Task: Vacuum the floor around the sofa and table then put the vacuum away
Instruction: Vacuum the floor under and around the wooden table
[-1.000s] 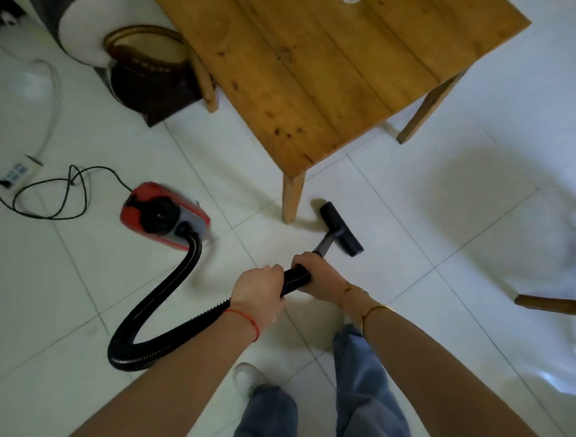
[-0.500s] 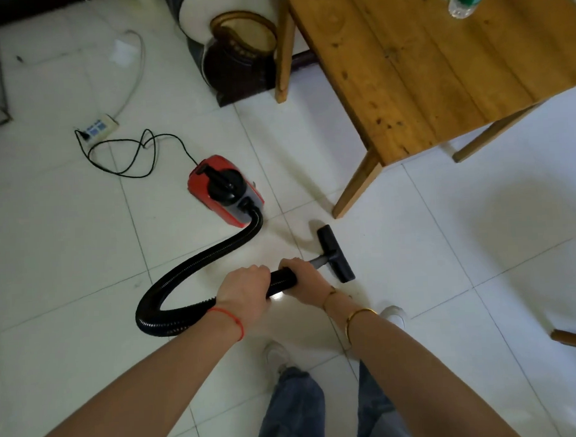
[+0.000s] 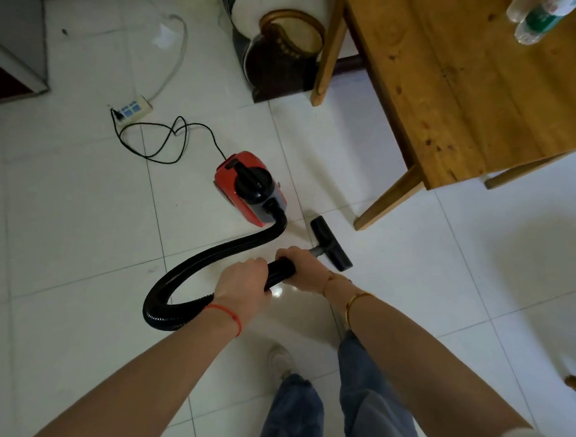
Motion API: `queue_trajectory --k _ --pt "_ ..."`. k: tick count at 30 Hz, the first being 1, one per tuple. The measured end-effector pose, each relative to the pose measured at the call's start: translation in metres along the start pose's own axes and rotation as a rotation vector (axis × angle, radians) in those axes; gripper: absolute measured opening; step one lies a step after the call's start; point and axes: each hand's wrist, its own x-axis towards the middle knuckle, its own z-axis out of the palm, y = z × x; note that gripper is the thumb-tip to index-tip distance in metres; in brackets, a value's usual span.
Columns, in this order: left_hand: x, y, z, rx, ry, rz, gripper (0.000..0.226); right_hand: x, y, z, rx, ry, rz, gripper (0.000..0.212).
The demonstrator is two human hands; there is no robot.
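White tile (image 3: 66,228) is being vacuumed here, so the sweeping step is judged to be in hand, with putting the machine away not yet begun. Taking the red vacuum body (image 3: 249,190) as the landmark: up and to the left of it, a power strip (image 3: 133,108) is lying on the floor, and a black cord (image 3: 164,137) is running in loose loops from the strip to the body's rear. From the body's near end a black ribbed hose (image 3: 196,265) is curving down and left, then bending back toward the person. Below the body, the hose end is being clenched by the left hand (image 3: 243,286), fingers wrapped over it. Just right of that, the black handle (image 3: 280,270) is being grasped by the right hand (image 3: 302,270); the 2 hands are sitting almost side by side. Right of the body, the floor nozzle (image 3: 330,243) is resting flat on the tile, near the closest leg of the wooden table (image 3: 455,79). The nozzle's long axis is running from upper left to lower right, while the short wand is pointing away from the hands to the right, toward the table leg. The next move is judged to call for the nozzle being steered around that leg without the hose dragging the body into it.
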Motion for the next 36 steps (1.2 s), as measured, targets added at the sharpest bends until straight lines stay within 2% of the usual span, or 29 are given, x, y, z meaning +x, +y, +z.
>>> queue_trajectory --k 7,14,17,20,25,28,30,32,36 --pt "0.038 0.010 -0.019 -0.096 0.001 -0.111 0.021 0.041 0.014 -0.044 -0.067 -0.074 -0.088 0.006" --pt "0.094 0.029 -0.047 -0.156 -0.007 -0.222 0.026 0.095 0.038 -0.100 -0.115 -0.205 -0.183 0.004" --pt "0.119 0.037 -0.064 -0.172 0.004 -0.260 0.025 0.115 0.045 -0.129 -0.109 -0.256 -0.231 0.013" --pt "0.145 0.048 -0.078 -0.206 -0.004 -0.307 0.023 0.136 0.056 -0.156 -0.141 -0.287 -0.249 0.007" --pt "0.196 0.062 -0.093 -0.253 0.010 -0.336 0.023 0.167 0.083 -0.195 -0.174 -0.287 -0.250 0.003" --pt "0.226 0.073 -0.097 -0.270 0.035 -0.316 0.022 0.182 0.103 -0.214 -0.261 -0.293 -0.225 0.013" --pt "0.242 0.082 -0.099 -0.280 0.041 -0.307 0.024 0.190 0.116 -0.224 -0.300 -0.283 -0.199 0.012" --pt "0.252 0.089 -0.102 -0.270 0.044 -0.298 0.025 0.192 0.125 -0.231 -0.357 -0.253 -0.178 0.011" --pt "0.253 0.092 -0.106 -0.270 0.044 -0.305 0.024 0.189 0.126 -0.230 -0.455 -0.156 -0.146 0.023"
